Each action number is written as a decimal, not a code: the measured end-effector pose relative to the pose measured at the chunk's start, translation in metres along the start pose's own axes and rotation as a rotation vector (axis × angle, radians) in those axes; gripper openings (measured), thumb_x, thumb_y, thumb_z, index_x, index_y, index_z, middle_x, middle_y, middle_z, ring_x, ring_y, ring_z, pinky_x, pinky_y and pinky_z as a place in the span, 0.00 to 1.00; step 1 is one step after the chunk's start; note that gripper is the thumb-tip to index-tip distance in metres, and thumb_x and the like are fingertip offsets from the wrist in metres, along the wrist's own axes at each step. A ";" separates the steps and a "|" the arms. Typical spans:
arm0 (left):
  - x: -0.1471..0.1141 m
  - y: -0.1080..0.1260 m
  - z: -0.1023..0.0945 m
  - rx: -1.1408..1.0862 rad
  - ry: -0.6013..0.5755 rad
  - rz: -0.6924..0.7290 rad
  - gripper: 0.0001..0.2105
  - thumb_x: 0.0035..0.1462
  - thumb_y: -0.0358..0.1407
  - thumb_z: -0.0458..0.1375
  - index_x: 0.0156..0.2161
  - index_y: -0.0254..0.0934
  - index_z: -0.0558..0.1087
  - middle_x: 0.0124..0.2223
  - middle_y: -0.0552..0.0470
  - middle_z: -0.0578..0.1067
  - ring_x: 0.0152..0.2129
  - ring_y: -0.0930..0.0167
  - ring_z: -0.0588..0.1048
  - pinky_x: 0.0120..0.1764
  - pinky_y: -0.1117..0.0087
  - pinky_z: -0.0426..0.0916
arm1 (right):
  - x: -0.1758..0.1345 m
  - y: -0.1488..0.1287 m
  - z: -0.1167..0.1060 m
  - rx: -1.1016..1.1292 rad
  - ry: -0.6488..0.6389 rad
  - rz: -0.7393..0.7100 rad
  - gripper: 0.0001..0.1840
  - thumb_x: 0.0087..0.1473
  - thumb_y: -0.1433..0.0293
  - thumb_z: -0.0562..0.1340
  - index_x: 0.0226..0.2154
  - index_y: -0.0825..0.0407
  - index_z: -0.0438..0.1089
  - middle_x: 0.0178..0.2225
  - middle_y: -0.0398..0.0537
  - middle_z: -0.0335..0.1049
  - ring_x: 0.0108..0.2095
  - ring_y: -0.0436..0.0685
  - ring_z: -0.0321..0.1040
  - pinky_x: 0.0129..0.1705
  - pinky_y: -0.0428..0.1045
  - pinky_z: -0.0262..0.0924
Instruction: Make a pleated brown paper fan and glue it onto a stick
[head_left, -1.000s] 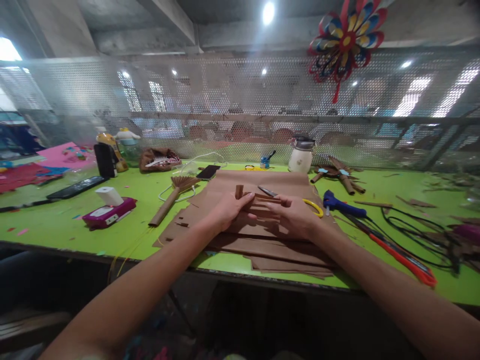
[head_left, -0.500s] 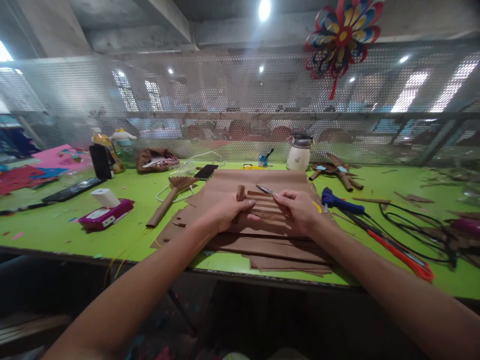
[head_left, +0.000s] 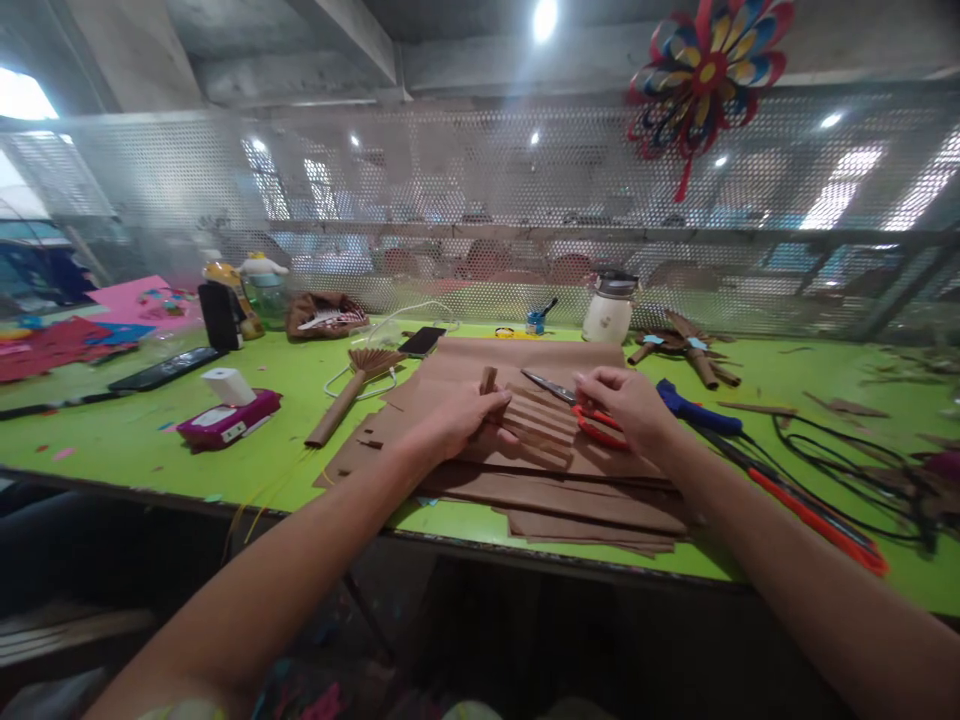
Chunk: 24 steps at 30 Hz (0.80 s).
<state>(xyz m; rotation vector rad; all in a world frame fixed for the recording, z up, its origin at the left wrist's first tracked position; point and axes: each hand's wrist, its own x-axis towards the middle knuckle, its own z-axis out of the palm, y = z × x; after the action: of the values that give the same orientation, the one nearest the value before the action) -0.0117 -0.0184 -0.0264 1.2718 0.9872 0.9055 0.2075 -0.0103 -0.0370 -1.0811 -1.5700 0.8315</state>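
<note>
My left hand [head_left: 476, 415] is closed on a pleated strip of brown paper [head_left: 544, 425], gripping its left end between thumb and fingers. A narrow folded end stands up above the thumb. The strip's striped folds spread out to the right, over a stack of brown paper sheets [head_left: 480, 485]. My right hand [head_left: 619, 400] has its fingers curled at the red-handled scissors [head_left: 553, 388]. The blades point left above the strip, and part of the handles shows below the fingers. Whether a finger is through a handle loop is hidden.
Right of the sheets lie a blue glue gun [head_left: 697, 408], a red cutter [head_left: 817, 520] and a black cable [head_left: 840, 480]. A paper fan piece with a rolled handle [head_left: 337, 410] and a purple power strip [head_left: 229, 422] lie left. A jar [head_left: 609, 310] stands behind.
My right hand has shifted right and up relative to the scissors, so their red handles now show. The pleated strip has tilted down at its right end. The view has shifted slightly left.
</note>
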 end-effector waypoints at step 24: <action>-0.010 0.002 0.005 0.027 -0.162 -0.123 0.08 0.48 0.35 0.56 0.29 0.35 0.61 0.23 0.57 0.67 0.14 0.76 0.70 0.20 0.73 0.69 | 0.019 0.008 -0.030 -0.375 -0.144 0.130 0.14 0.42 0.60 0.60 0.20 0.54 0.68 0.19 0.44 0.65 0.22 0.50 0.59 0.26 0.46 0.53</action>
<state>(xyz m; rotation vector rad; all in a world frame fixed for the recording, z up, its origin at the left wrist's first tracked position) -0.0105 -0.0288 -0.0238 1.2713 0.9409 0.6856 0.2371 0.0100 -0.0301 -1.4285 -1.8405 0.7298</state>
